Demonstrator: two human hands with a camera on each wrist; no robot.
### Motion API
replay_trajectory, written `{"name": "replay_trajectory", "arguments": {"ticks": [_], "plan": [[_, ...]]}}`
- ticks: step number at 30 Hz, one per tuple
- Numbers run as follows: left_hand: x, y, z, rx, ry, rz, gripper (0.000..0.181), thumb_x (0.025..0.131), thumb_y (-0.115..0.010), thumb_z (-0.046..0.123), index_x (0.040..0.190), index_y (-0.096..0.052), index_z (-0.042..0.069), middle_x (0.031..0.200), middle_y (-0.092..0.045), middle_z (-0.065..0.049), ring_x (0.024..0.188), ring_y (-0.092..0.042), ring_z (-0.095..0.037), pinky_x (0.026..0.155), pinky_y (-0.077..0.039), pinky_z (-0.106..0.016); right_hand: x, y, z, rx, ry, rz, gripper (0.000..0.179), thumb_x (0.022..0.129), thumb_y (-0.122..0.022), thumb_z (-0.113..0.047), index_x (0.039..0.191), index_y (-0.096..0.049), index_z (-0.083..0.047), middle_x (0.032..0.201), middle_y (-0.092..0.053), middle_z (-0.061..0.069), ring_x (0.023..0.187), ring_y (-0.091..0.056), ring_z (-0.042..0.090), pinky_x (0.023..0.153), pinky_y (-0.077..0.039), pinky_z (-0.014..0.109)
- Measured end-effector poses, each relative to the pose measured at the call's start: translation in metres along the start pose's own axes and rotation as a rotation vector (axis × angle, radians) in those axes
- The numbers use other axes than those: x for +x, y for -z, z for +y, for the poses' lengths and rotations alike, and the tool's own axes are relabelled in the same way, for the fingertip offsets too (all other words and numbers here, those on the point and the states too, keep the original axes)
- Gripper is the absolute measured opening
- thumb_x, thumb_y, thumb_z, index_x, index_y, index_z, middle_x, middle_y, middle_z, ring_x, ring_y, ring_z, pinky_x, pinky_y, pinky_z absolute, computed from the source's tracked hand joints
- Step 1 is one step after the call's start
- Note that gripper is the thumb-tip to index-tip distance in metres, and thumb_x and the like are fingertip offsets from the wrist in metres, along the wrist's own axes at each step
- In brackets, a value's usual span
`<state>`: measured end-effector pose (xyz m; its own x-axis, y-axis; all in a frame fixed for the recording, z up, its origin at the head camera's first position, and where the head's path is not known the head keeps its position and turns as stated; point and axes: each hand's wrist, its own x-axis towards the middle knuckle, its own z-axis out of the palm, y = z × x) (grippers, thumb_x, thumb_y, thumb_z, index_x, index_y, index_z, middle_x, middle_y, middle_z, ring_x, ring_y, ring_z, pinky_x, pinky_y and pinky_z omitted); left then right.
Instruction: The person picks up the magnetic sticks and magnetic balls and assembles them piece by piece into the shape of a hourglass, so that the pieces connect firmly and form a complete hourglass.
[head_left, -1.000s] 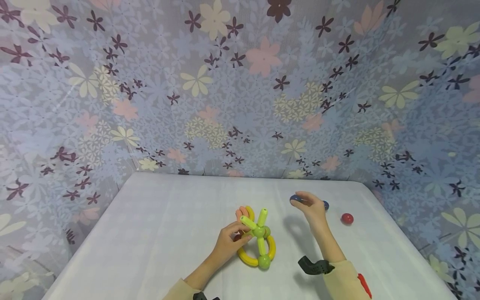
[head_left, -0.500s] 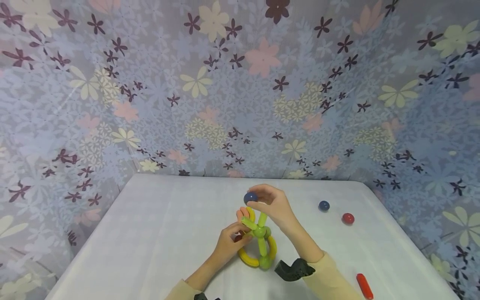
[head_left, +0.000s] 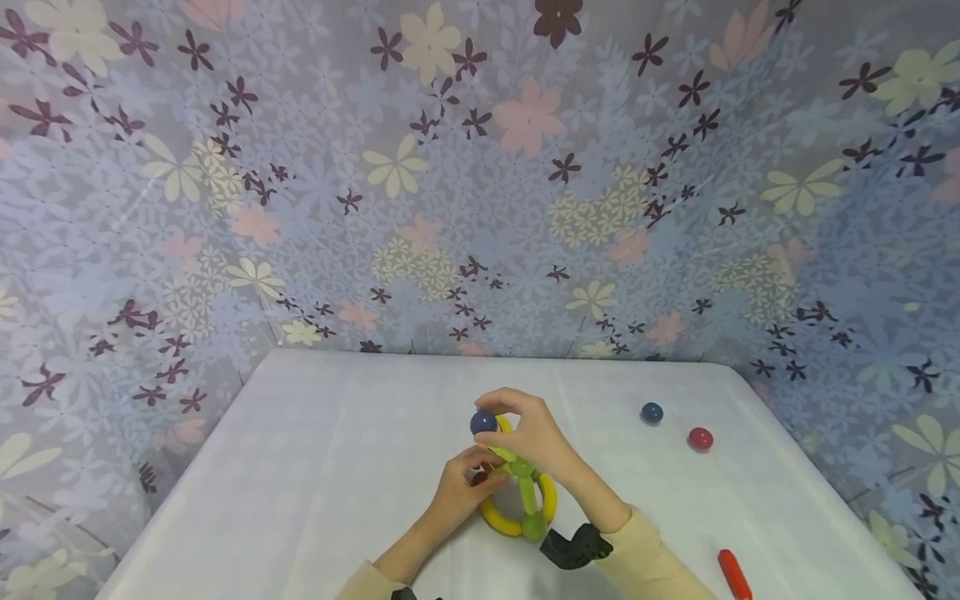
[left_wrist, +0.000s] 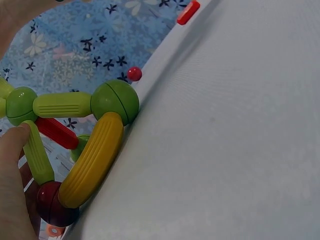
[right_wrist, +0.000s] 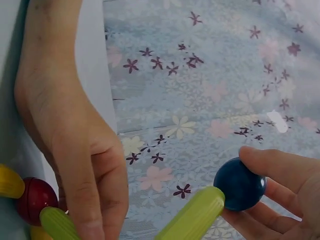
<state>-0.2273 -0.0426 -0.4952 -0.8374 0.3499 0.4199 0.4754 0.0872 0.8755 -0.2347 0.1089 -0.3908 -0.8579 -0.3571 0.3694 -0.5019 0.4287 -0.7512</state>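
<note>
Right fingers (right_wrist: 272,162) round blue ball (right_wrist: 240,184), left (right_wrist: 82,202) round frame (head_left: 528,495), green rod (right_wrist: 194,215) tilted apparently ballward

The upper backdrop (head_left: 465,208) is blue-grey, flowered pink. At lower centre, 1 ball (head_left: 483,422) is blue, the curved rods (head_left: 501,523) yellow.

In the head view, the right hand (head_left: 528,433) hides part of a light green stick (head_left: 502,454) from us, and the left hand (head_left: 454,487) covers some of a dark red ball (head_left: 479,478). We lose both sleeves (head_left: 652,560) and the near end of the red stick (head_left: 733,573) past the near edge. In the left wrist view, we see too little of an orange piece (left_wrist: 50,229) to tell its shape.
</note>
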Motion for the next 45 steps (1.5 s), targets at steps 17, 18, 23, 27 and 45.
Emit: {"name": "replay_trajectory", "arguments": {"ticks": [17, 18, 23, 27, 45], "plan": [[0.001, 0.0, 0.0, 0.005, 0.085, -0.017, 0.018, 0.087, -0.067, 0.014, 0.102, -0.068, 0.005, 0.105, -0.066, -0.015, 0.086, -0.055, -0.018, 0.071, -0.045, -0.016, -0.002, 0.008, 0.002, -0.031, -0.003, 0.035, 0.037, 0.077, -0.078, -0.015, 0.112, -0.066, -0.011, 0.109, -0.07, 0.007, 0.095, -0.065, 0.022, 0.083, -0.052, 0.04], [0.001, 0.0, -0.001, 0.004, 0.081, -0.016, 0.018, 0.087, -0.067, 0.014, 0.102, -0.068, 0.004, 0.105, -0.066, -0.015, 0.086, -0.055, -0.018, 0.072, -0.045, -0.017, -0.002, 0.008, 0.003, -0.029, -0.002, 0.033, 0.037, 0.077, -0.078, -0.015, 0.112, -0.066, -0.01, 0.109, -0.07, 0.008, 0.095, -0.066, 0.022, 0.083, -0.052, 0.04], [0.0, 0.0, -0.002, -0.012, 0.047, -0.014, 0.016, 0.087, -0.067, 0.012, 0.101, -0.068, 0.004, 0.103, -0.066, -0.015, 0.084, -0.054, -0.013, 0.07, -0.046, -0.018, -0.002, 0.01, 0.004, -0.03, 0.023, 0.014, 0.037, 0.078, -0.078, -0.017, 0.113, -0.066, -0.01, 0.109, -0.07, 0.008, 0.097, -0.065, 0.023, 0.084, -0.051, 0.041], [0.001, -0.001, -0.003, -0.004, 0.022, -0.01, 0.015, 0.087, -0.067, 0.011, 0.1, -0.068, 0.004, 0.101, -0.067, -0.016, 0.083, -0.056, -0.016, 0.069, -0.046, -0.018, -0.003, 0.014, 0.006, -0.022, 0.026, 0.032, 0.034, 0.08, -0.075, -0.019, 0.113, -0.066, -0.012, 0.108, -0.07, 0.006, 0.099, -0.065, 0.023, 0.082, -0.051, 0.041], [0.001, -0.003, 0.0, 0.017, 0.089, 0.002, 0.019, 0.084, -0.07, 0.011, 0.101, -0.068, 0.003, 0.1, -0.067, -0.015, 0.086, -0.056, -0.025, 0.072, -0.045, -0.015, -0.013, 0.085, 0.11, 0.012, -0.318, 0.556, 0.026, 0.09, -0.064, -0.021, 0.11, -0.066, -0.005, 0.111, -0.068, 0.015, 0.084, -0.054, -0.011, 0.078, -0.043, 0.009]]}}
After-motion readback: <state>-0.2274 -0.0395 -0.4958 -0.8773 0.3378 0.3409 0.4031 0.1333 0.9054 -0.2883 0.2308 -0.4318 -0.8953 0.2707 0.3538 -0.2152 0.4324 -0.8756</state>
